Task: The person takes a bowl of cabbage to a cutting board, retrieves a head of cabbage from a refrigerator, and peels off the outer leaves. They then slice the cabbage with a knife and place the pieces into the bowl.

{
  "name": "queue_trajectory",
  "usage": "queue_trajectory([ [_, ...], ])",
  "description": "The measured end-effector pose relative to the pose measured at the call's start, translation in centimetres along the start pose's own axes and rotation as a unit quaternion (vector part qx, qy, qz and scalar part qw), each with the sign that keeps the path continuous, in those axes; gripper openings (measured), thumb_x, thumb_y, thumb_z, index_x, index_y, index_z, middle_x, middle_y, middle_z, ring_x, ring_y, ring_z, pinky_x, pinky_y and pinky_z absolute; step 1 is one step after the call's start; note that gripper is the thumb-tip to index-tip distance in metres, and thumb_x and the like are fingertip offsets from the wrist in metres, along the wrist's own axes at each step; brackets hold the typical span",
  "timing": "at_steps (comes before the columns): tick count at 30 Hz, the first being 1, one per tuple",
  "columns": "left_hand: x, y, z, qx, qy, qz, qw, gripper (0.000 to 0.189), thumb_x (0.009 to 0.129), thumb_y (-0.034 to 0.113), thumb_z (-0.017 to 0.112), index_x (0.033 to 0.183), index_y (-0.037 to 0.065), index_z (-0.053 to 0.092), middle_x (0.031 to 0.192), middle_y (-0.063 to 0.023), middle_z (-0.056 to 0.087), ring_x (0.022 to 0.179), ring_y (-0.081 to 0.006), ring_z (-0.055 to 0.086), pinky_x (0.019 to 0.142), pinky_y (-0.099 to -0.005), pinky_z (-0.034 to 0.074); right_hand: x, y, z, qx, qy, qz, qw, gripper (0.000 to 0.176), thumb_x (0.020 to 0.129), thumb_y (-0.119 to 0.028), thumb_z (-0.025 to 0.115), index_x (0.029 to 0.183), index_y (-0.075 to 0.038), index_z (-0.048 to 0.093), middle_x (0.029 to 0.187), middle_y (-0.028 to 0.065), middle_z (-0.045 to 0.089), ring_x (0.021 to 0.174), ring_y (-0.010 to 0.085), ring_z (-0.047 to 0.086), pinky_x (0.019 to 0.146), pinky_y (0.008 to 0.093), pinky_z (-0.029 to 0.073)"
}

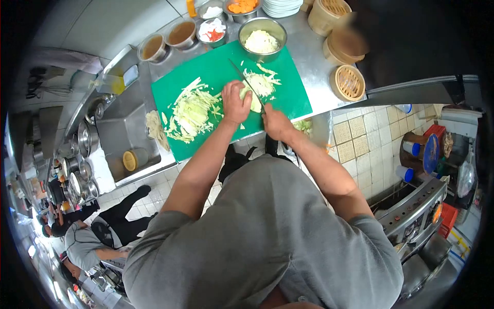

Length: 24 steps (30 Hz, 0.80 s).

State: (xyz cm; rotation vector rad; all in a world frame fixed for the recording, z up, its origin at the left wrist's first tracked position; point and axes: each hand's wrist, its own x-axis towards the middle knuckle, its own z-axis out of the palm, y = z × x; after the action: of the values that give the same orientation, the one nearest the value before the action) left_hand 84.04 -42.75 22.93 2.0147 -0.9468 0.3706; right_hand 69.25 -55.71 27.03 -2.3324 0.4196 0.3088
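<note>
My left hand [236,102] presses down on a piece of pale green cabbage [254,102], its fingers curled over the left side. In my right hand [276,123] is the handle of a kitchen knife [250,86]. The blade lies along the right side of the cabbage piece and points away from me. Beyond the blade sits a small heap of shredded cabbage [263,84]. A larger heap of cut cabbage [191,113] spreads over the left part of the green cutting board [288,69].
A metal bowl [282,37] with chopped cabbage stands on the board's far edge. Behind are tubs of brown sauce [181,33], a bowl of orange slices [242,6] and bamboo steamers [347,82]. A sink [121,123] lies left. Another person [87,242] is at lower left.
</note>
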Motion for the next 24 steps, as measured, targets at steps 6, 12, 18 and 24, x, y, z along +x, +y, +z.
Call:
queue_trajectory([
  [6,-0.3,-0.5,-1.1,0.003,-0.002,0.036,0.999,0.023,0.095,0.017,0.068,0.113,0.004,0.061,0.120,-0.0190,0.066,0.113,-0.0400,0.058,0.102,-0.0527,0.042,0.7,0.1,0.8,0.048,0.003,0.012,0.999,0.026,0.107,-0.021,0.050,0.119,0.001,0.047,0.100,0.0333,0.070,0.099,0.0544,0.067,0.089,0.0616,0.052],
  [12,-0.6,-0.4,-0.8,-0.010,-0.009,0.012,1.000,0.024,0.091,0.013,0.066,0.113,0.003,0.061,0.123,-0.0218,0.059,0.115,-0.0409,0.055,0.103,-0.0521,0.043,0.9,-0.6,-0.7,0.033,-0.028,0.000,0.999,0.029,0.108,-0.024,0.048,0.121,0.002,0.047,0.104,0.0335,0.071,0.101,0.0535,0.068,0.089,0.0610,0.052],
  [18,-1.0,-1.1,-0.1,-0.020,-0.012,0.002,1.000,0.033,0.088,0.015,0.069,0.117,0.003,0.058,0.122,-0.0219,0.056,0.116,-0.0419,0.053,0.102,-0.0533,0.045,1.3,-0.6,-0.5,0.014,-0.026,0.017,0.999,0.027,0.108,-0.022,0.049,0.119,0.002,0.049,0.102,0.0331,0.071,0.100,0.0529,0.068,0.089,0.0613,0.052],
  [24,-1.0,-1.5,-0.2,-0.001,-0.031,0.021,0.999,0.033,0.088,0.012,0.066,0.119,0.004,0.056,0.122,-0.0216,0.053,0.112,-0.0426,0.053,0.099,-0.0540,0.045,-4.9,-3.1,-6.2,-0.022,-0.019,0.017,0.999,0.022,0.106,-0.015,0.048,0.118,0.002,0.051,0.101,0.0332,0.072,0.100,0.0534,0.069,0.087,0.0611,0.053],
])
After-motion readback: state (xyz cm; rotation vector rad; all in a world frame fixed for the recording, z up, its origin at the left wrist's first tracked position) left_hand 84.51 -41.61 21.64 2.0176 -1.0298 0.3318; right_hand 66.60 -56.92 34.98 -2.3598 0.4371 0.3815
